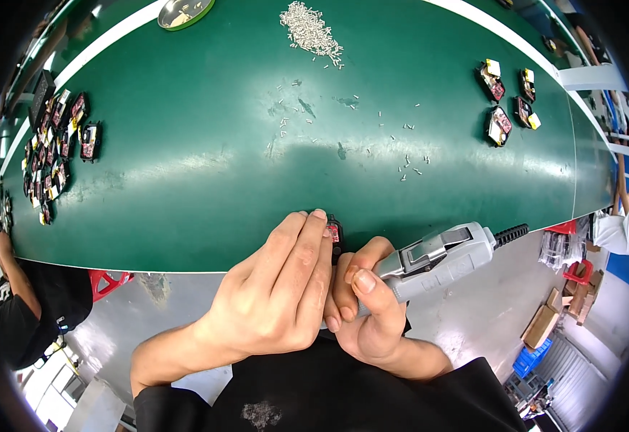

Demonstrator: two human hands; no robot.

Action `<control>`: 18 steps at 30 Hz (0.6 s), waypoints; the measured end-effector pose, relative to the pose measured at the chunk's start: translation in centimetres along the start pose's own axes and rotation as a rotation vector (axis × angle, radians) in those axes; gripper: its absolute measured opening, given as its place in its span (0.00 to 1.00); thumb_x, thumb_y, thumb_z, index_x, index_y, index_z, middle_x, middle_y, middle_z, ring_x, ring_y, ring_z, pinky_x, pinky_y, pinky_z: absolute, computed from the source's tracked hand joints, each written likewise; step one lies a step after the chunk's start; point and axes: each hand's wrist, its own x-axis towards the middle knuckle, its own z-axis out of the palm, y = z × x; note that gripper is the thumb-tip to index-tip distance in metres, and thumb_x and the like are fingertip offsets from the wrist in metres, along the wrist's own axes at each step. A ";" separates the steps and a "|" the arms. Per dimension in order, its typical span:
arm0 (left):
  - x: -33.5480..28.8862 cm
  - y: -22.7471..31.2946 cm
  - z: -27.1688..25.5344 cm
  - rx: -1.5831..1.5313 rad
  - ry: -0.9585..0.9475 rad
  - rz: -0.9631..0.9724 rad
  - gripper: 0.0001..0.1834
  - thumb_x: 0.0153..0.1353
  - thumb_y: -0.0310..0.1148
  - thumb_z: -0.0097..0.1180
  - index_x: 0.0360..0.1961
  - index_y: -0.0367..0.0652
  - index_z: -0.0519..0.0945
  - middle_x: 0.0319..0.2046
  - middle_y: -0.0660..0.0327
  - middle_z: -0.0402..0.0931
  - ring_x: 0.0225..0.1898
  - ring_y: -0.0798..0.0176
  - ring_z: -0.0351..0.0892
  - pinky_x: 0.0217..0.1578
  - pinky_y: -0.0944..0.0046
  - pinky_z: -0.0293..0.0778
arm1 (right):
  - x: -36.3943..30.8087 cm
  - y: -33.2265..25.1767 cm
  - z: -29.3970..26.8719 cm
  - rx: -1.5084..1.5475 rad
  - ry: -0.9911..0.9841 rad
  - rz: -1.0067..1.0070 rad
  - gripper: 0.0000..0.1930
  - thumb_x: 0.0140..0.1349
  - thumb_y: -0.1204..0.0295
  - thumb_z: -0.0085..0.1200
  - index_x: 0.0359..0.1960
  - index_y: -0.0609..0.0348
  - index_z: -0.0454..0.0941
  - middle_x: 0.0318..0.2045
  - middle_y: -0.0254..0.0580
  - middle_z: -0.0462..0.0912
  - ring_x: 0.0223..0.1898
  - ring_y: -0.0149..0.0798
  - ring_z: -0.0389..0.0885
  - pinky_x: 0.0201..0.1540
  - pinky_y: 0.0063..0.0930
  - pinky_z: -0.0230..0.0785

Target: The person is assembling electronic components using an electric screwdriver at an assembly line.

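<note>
At the table's near edge, my left hand (275,284) is closed against a small black casing with a red inside (335,232); its fingers lie together and cover most of the casing. My right hand (372,302) grips a grey electric screwdriver (440,259) that has a lever on its side and a ribbed black cord sleeve at its far right end. The working end of the screwdriver is hidden among my fingers. Both hands nearly touch each other beside the casing.
The green table (206,194) carries a heap of small silver screws (310,30) at the back, with more scattered mid-table. Several similar casings (48,147) are bunched at left; several others (498,126) lie at right. A round green-rimmed dish (183,12) stands far left. Another person (37,306) sits at left.
</note>
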 end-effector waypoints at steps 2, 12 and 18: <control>0.0 0.2 -0.2 -0.014 -0.052 -0.039 0.16 0.41 0.20 0.58 0.34 0.21 0.77 0.37 0.42 0.77 0.37 0.46 0.79 0.33 0.59 0.80 | 0.1 -0.2 0.0 -0.012 -0.023 0.013 0.07 0.63 0.67 0.46 0.31 0.54 0.63 0.13 0.34 0.64 0.11 0.28 0.60 0.16 0.22 0.61; -0.4 1.1 -0.4 -0.001 -0.150 -0.070 0.20 0.39 0.19 0.57 0.38 0.20 0.77 0.44 0.39 0.76 0.44 0.45 0.78 0.37 0.60 0.80 | 3.0 -8.8 -0.2 -0.153 -0.452 -0.335 0.15 0.67 0.56 0.48 0.34 0.54 0.63 0.14 0.31 0.66 0.13 0.26 0.67 0.21 0.23 0.64; -1.2 1.0 0.3 0.069 -0.146 -0.061 0.19 0.41 0.18 0.58 0.38 0.20 0.78 0.44 0.40 0.76 0.45 0.46 0.78 0.39 0.61 0.80 | 6.5 -10.3 0.0 -0.320 -0.602 -0.260 0.19 0.67 0.50 0.44 0.38 0.54 0.65 0.16 0.30 0.65 0.15 0.27 0.67 0.26 0.22 0.63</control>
